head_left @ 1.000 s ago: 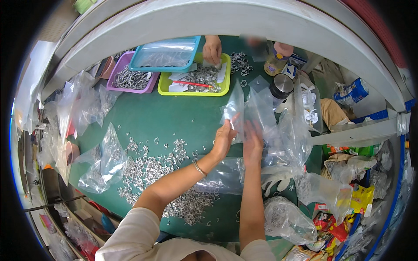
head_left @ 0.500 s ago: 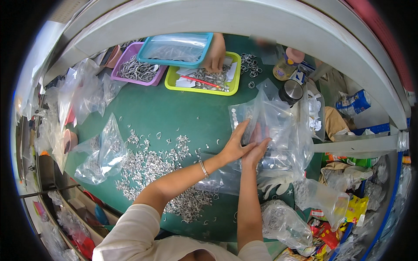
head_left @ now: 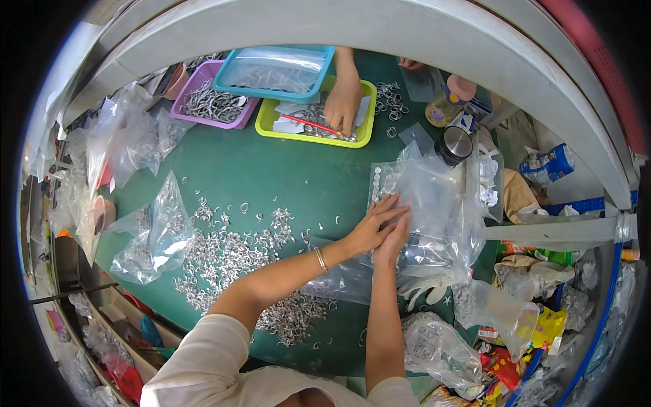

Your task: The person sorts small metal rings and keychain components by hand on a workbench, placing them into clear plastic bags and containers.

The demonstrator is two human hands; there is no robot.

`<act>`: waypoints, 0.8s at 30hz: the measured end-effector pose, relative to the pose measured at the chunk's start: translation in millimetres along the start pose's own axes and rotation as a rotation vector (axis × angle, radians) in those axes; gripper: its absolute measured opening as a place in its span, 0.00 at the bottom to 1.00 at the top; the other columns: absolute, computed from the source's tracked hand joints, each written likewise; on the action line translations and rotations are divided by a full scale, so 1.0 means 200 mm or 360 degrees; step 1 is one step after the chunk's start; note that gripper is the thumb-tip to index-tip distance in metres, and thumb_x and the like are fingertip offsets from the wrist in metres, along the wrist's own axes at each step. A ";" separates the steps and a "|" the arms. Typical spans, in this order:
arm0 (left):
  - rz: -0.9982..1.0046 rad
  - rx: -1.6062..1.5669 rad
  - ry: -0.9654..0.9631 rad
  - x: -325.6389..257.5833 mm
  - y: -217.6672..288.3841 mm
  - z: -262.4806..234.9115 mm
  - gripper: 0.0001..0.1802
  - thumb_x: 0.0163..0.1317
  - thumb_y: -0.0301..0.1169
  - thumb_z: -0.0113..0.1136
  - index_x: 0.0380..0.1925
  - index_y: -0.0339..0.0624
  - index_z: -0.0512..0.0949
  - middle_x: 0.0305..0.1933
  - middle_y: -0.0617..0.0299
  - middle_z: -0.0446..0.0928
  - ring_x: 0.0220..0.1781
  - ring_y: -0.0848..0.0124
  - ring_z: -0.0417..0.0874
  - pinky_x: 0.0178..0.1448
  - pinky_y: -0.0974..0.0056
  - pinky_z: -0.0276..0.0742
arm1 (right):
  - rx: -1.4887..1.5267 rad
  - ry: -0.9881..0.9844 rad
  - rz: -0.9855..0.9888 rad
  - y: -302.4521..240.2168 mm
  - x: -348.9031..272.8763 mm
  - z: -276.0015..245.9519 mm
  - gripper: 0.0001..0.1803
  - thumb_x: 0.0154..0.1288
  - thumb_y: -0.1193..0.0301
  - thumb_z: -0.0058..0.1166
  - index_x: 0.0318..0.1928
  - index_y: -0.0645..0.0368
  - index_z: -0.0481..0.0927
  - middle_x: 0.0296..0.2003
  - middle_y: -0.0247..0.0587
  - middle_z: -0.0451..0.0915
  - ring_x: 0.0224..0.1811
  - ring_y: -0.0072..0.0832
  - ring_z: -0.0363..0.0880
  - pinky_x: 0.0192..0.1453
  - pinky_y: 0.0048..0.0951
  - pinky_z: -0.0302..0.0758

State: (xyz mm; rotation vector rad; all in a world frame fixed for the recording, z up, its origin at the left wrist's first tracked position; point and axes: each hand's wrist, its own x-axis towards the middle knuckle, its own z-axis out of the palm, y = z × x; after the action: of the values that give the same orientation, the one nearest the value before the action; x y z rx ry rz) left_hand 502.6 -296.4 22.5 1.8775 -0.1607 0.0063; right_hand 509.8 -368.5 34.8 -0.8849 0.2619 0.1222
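My left hand (head_left: 375, 226) and my right hand (head_left: 391, 242) are pressed together at the near left edge of a clear plastic bag (head_left: 428, 193), gripping it between them. The left fingers lie long and slightly apart across the right hand. Part of the right palm and its thumb is hidden. Beside the left fingertips lies a sheet with round white stickers (head_left: 377, 182). More clear plastic (head_left: 346, 275) passes under my wrists. To the left, a heap of small silvery metal rings (head_left: 230, 261) spreads over the green table (head_left: 237, 163).
A co-worker's hand (head_left: 344, 105) reaches into a yellow-green tray (head_left: 268, 129) with a red pen. Beside it stand a blue tray (head_left: 224, 85) and a purple tray (head_left: 182, 115). A dark lidded flask (head_left: 453, 144), a white glove (head_left: 427, 288) and filled plastic bags (head_left: 441, 346) are at right.
My hands have closed together and shifted slightly nearer. The plastic bag, raised between them before, lies flatter. The co-worker's hand has moved nearer within the yellow-green tray.
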 end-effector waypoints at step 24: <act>-0.0172 -0.0379 0.0278 -0.05 -0.03 0.01 0.35 0.51 0.10 0.44 0.63 0.41 0.61 0.72 0.49 0.48 0.73 0.56 0.50 0.69 0.65 0.55 | -0.0602 0.0360 -0.0213 0.00 0.00 -0.06 0.22 0.72 0.63 0.40 0.49 0.74 0.73 0.46 0.48 0.77 0.47 0.29 0.76 0.53 0.28 0.70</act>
State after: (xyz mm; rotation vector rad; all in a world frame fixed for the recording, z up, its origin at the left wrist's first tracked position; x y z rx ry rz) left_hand 494.2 -295.5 15.2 1.6368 0.0586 0.0739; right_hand 507.9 -377.4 28.5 -1.2923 0.3974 -0.0563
